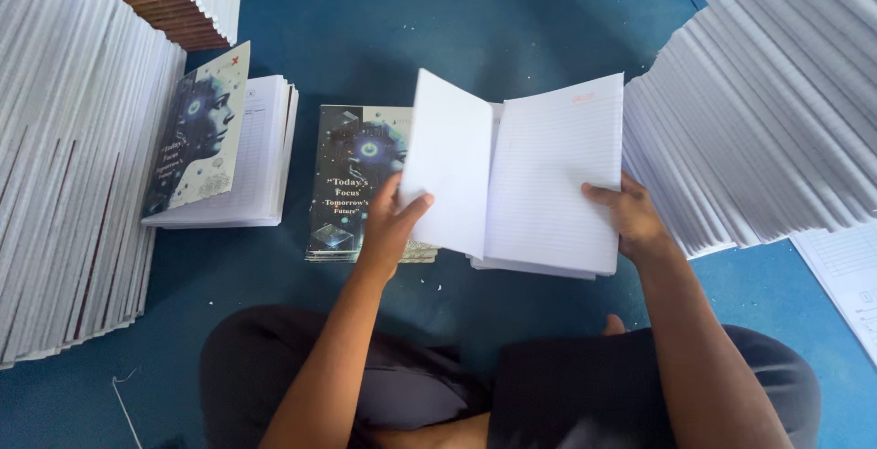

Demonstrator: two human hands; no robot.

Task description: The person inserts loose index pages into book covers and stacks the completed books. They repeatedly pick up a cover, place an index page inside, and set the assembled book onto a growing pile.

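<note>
My left hand (388, 225) pinches the blank white front leaf of the open ruled paper notebook block (548, 175), raised above the blue floor (512, 20); my right hand (635, 221) clamps its edge. I judge lifting one leaf cleanly matters.

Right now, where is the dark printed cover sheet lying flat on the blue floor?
In the head view, the dark printed cover sheet lies left of centre, behind the left hand, beside the open ruled notebook.
</note>
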